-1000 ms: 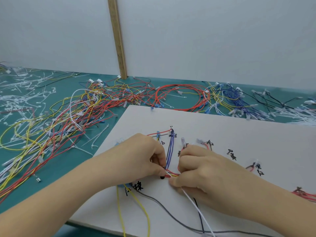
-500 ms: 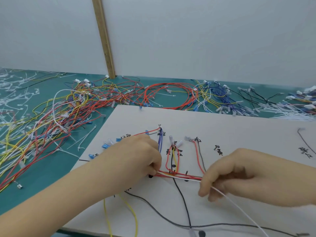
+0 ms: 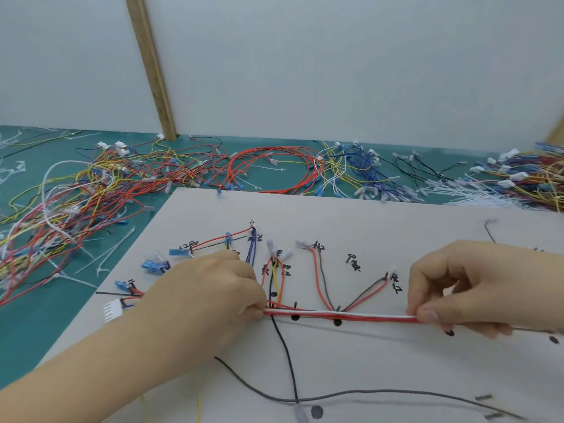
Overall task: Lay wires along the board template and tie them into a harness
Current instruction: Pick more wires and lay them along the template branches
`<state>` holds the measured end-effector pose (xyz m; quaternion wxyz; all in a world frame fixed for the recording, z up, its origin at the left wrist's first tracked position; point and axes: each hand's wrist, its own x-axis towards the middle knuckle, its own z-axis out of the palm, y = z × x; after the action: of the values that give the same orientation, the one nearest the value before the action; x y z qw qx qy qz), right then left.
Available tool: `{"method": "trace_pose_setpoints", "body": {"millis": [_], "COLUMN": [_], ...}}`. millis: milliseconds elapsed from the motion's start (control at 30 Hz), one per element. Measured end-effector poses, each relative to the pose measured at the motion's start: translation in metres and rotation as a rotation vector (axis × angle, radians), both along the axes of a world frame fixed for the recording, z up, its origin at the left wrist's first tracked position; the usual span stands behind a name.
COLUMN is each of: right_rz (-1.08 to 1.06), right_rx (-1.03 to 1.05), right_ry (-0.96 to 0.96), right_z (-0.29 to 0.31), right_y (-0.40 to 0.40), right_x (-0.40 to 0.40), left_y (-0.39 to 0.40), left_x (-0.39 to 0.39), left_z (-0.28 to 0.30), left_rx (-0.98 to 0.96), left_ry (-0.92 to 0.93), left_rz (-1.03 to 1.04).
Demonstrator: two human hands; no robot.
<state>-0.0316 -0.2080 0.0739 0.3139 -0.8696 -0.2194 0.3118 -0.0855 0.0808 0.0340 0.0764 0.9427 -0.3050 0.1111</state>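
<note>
Board (image 3: 396, 227) on green table (image 3: 61, 315).

Left hand (image 3: 213, 288) pinches red/white wire bundle (image 3: 338, 315) at one end, right hand (image 3: 464, 288) pinches the other; bundle taut across white board template (image 3: 396, 227). Loose wire pile (image 3: 91, 190) along surface's (image 3: 36, 325) far edge.

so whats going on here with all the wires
A person is building a wire harness on a white template board. The left hand pinches one end of a red and white wire bundle, and the right hand pinches it further along, so it runs straight across the board's black dots. Short branch wires fan up to handwritten labels. Loose wires and cable ties lie piled on the green mat.
</note>
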Motion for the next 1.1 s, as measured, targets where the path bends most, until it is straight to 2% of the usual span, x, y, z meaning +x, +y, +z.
{"method": "trace_pose_setpoints", "body": {"millis": [100,300,433,700,967,1100], "right_rz": [-0.038,-0.156,-0.206,-0.177,-0.247,-0.263], "right_rx": [-0.027,-0.115,-0.077,-0.047,-0.011,-0.026], "right_ry": [0.009,-0.048,-0.001,-0.014,-0.073,-0.092], "right_z": [-0.003,-0.005,-0.007,-0.020,-0.024,-0.022], "right_y": [-0.011,-0.037,-0.051,-0.050,-0.049,-0.048], "right_x": [0.002,0.004,-0.002,0.000,0.006,0.007], "left_y": [-0.010,-0.043,-0.065,-0.115,-0.136,-0.138], "left_x": [-0.003,0.015,0.026,0.033,0.040,0.044], "left_z": [0.004,0.009,0.004,0.002,-0.005,-0.006], "left_rx": [-0.091,-0.229,-0.187,-0.090,-0.218,-0.267], "left_ry": [0.033,0.170,0.260,0.279,0.290,0.365], "left_rz": [0.026,-0.057,-0.150,-0.140,-0.101,-0.079]}}
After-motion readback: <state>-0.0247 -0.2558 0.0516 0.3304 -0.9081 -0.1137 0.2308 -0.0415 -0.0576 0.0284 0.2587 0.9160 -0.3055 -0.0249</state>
